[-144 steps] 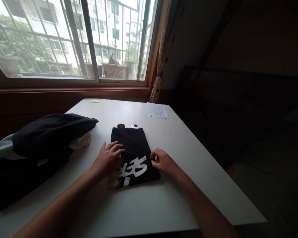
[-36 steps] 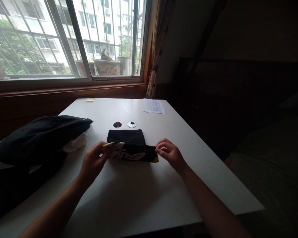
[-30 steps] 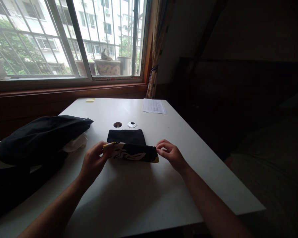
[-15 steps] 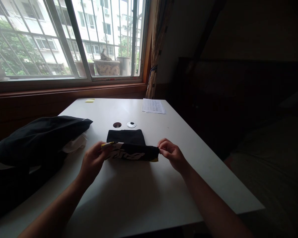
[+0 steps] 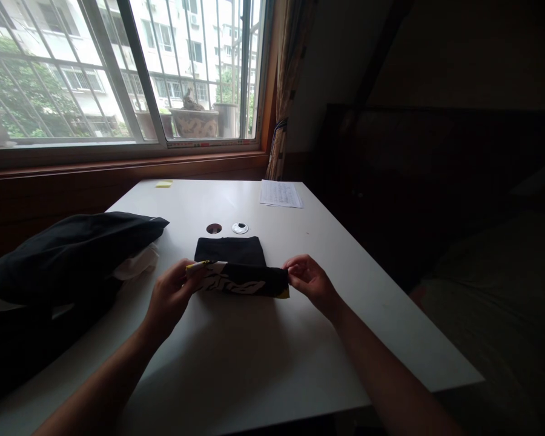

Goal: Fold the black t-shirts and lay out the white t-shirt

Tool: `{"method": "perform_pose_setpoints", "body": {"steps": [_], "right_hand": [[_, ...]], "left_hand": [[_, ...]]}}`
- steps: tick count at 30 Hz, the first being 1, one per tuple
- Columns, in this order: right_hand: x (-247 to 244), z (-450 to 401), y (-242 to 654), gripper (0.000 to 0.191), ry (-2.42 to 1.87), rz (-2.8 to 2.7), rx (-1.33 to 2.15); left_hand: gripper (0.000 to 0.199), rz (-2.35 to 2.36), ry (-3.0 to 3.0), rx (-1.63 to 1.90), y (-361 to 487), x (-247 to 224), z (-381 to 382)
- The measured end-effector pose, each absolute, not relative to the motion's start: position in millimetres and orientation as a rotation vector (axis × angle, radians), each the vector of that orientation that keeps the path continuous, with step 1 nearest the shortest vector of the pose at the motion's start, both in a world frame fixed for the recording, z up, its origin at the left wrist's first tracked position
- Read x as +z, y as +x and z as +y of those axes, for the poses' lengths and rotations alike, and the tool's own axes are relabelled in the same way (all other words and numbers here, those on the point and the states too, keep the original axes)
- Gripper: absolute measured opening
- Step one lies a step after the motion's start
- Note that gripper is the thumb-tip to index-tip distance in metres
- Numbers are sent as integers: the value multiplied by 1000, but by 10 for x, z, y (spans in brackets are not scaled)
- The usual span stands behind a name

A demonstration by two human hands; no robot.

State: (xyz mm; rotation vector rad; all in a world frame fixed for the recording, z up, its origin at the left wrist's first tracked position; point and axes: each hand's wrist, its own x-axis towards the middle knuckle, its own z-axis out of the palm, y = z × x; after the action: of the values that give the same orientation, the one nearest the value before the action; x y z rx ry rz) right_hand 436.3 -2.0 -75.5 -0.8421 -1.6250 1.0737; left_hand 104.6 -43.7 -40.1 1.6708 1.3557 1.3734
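Note:
A dark cloth [image 5: 245, 281] with white and yellow print is folded into a narrow strip at the middle of the white table [image 5: 236, 363]. Its left end is pinched in my left hand [image 5: 172, 293], with the thumb on the near side. At the right end, the fingertips of my right hand [image 5: 311, 281] grip the corner. Flat behind the strip lies a plain black folded part [image 5: 229, 249]; whether it is the same cloth I cannot tell.
A heap of black clothing [image 5: 68, 260] with white cloth [image 5: 138, 263] under it covers the table's left side. Papers [image 5: 280, 194] and a yellow note [image 5: 164, 184] lie at the far edge. A round hole [image 5: 214, 229] and a silver disc [image 5: 240, 228] are behind the cloth.
My right hand has shifted very slightly left with the cloth's right end. My left hand and everything else look the same.

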Motion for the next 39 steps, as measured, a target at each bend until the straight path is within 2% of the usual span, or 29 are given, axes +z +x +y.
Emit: {"method": "perform_pose_setpoints", "body": {"steps": [17,26,30,35,39], "right_hand": [[-703,-52,4315,3,-769,-1701,763],[-662,-46,4331,10,-752,-1454,934],[-671,-4,4346,17,-765,-1403,1043],[-625,-17,4496,20,-688,-1468,1287],[-590,-35,4651,19,-620,-1664,1621]], "left_hand": [[29,1340,1628,1369,1014,-462,-410],[22,1212,1495,1436,970,-460,-370],[16,1146,1658,1464,902,-418,-389],[14,851,1987,1062,789,-193,-438],[28,628,1906,536,820,-11,-451]]}}
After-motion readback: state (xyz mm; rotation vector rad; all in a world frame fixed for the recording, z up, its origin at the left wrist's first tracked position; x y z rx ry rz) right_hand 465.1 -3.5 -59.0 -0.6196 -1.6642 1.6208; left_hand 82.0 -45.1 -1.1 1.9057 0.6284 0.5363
